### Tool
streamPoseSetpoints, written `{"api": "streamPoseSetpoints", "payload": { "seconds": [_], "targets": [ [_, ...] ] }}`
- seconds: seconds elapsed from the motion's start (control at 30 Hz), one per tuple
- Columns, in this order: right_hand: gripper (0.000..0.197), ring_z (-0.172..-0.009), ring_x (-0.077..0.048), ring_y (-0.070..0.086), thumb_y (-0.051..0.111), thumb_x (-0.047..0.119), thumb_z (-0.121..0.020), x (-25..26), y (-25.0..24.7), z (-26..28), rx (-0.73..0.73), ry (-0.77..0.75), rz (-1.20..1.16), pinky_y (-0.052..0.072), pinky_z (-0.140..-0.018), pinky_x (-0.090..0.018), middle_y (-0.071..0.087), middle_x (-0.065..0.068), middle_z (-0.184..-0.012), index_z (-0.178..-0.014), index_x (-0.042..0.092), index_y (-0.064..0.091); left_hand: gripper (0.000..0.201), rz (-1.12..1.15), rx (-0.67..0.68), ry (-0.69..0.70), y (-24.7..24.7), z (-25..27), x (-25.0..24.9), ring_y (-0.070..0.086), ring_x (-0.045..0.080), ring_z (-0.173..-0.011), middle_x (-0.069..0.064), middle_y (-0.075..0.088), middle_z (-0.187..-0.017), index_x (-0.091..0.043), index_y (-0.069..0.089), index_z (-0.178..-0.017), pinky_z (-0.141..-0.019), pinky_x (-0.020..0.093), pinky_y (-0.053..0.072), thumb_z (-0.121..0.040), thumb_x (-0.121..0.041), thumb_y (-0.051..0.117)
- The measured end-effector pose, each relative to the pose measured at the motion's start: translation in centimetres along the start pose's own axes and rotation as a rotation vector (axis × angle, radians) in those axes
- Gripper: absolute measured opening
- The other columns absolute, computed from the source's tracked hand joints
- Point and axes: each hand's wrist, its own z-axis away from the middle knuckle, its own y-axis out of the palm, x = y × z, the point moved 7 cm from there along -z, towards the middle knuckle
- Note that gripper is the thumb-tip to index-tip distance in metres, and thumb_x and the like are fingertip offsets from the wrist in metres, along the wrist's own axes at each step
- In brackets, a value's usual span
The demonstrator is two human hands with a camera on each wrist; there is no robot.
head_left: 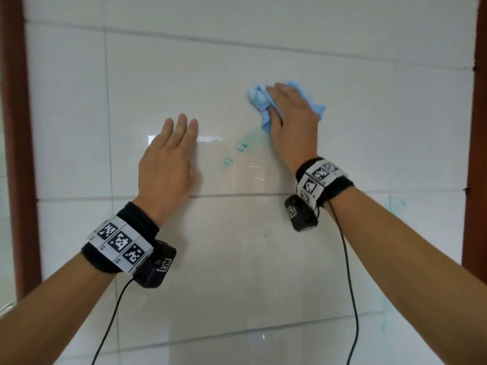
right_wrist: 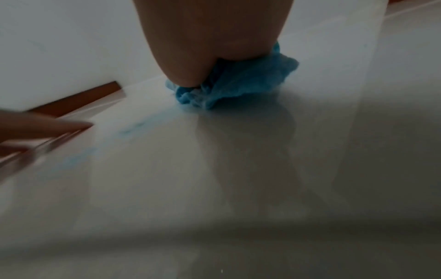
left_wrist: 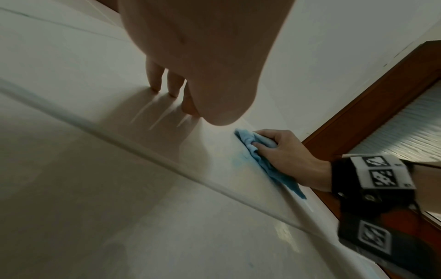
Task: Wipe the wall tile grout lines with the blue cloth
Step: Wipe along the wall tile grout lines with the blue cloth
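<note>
Pressing against the white tiled wall (head_left: 66, 106), the blue cloth (head_left: 259, 100) is held bunched under the right hand (head_left: 290, 119), whose fingers are curled round the fabric, with the thumb tucked into a fold. The cloth sits on the face of a large tile, above the horizontal grout line (head_left: 237, 194) and well to the right of the vertical grout line (head_left: 108, 114). From the lower edge of the cloth a faint teal smear (head_left: 237, 151) is seen running down and to the left across the glossy tile. In the right wrist view the cloth (right_wrist: 229, 88) is seen crumpled beneath the heel of the palm, touching the tile, with the blue streak (right_wrist: 133, 128) trailing away from it.

The left hand (head_left: 168, 164) is laid flat on the same tile, fingers straight and close together, holding nothing; in the left wrist view 3 fingertips (left_wrist: 155, 86) are seen touching the surface. The 2 hands are kept apart, with the smear between them. A brown wooden frame (head_left: 15, 154) is seen at the left edge of the wall and another (head_left: 477, 164) at the right. Banded markers and a black camera unit (head_left: 154, 267) with a cable are worn on each wrist.
</note>
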Motion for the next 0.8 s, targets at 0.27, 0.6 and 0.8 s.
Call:
{"api": "streamPoseSetpoints", "payload": {
  "seconds": [0.27, 0.6, 0.8],
  "targets": [
    [0.036, -0.103, -0.032, 0.067, 0.074, 0.005, -0.084, 5.6, 1.4, 6.4, 0.201, -0.459, 0.147, 0.055, -0.095, -0.042, 0.071, -0.010, -0.117, -0.121, 0.006, 0.072, 0.073, 0.001, 0.024, -0.017, 0.1, -0.1, -0.1, 0.036, 0.039, -0.151, 0.015, 0.041, -0.163, -0.006, 0.038, -0.159, -0.115, 0.048, 0.043, -0.088, 0.007, 0.047],
    [0.019, -0.086, -0.032, 0.056, 0.074, 0.000, -0.077, 6.1, 1.8, 2.7, 0.114, 0.027, 0.070, 0.047, -0.072, -0.042, 0.060, -0.014, -0.095, -0.094, 0.004, 0.065, 0.077, 0.046, 0.103, -0.052, -0.1, 0.6, 0.1, 0.031, 0.028, -0.156, 0.005, 0.035, -0.168, -0.011, 0.036, -0.161, -0.104, 0.044, 0.051, -0.086, 0.006, 0.041],
    [0.018, -0.084, -0.030, 0.050, 0.065, 0.002, -0.080, 9.8, 3.7, 8.5, 0.421, -0.307, 0.085, 0.043, -0.073, -0.040, 0.060, -0.012, -0.094, -0.098, 0.004, 0.068, 0.081, 0.081, 0.119, -0.047, -0.1, 1.5, 0.6, 0.029, 0.023, -0.157, 0.002, 0.032, -0.169, -0.013, 0.034, -0.162, -0.108, 0.041, 0.049, -0.084, 0.006, 0.041]
  ]
}}
